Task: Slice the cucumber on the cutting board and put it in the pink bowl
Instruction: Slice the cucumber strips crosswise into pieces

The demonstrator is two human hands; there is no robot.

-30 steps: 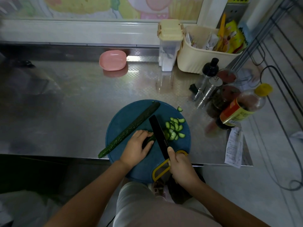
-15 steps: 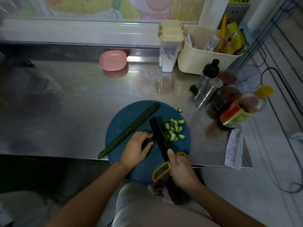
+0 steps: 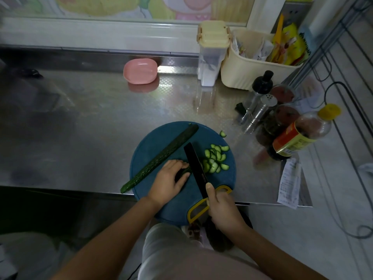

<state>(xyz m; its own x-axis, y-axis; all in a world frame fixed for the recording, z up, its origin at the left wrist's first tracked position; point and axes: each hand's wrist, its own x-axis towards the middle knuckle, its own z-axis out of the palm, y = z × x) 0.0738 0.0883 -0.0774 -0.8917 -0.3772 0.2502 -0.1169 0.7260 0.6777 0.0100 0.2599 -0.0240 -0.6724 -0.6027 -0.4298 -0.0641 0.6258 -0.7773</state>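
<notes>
— Farthest left among the task's things?
— At the back of the steel counter [image 3: 80, 118], the pink bowl [image 3: 140, 71], close to the wall strip and well apart from the board.

— Then, moving right?
— A round blue cutting board [image 3: 153, 142], overhanging the counter's near edge. Lying diagonally across its left part, a long cucumber half [image 3: 161, 156], with the lower tip poking past the rim.

— Next?
— Palm down on the board, the left hand [image 3: 168, 182], fingers curled over a short dark cucumber piece [image 3: 182, 171] and pinning it right beside the blade.

— And the blade?
— A black-bladed knife [image 3: 194, 164], edge down at the end of that piece, tip pointing toward the counter's back. Just right of it, a heap of pale green half-moon slices [image 3: 216, 158]. One stray slice [image 3: 222, 133] at the board's far right rim; on or off the board, hard to tell.

— Holding the knife?
— The right hand [image 3: 224, 209], wrapped round the yellow handle, one finger laid along the spine.

— Farther right?
— A clear seasoning box [image 3: 211, 57] with a cream lid, a cream basket [image 3: 242, 77] of packets, shakers [image 3: 258, 114], a yellow-capped sauce bottle [image 3: 298, 136], and a paper receipt [image 3: 289, 184] at the counter's edge.
</notes>
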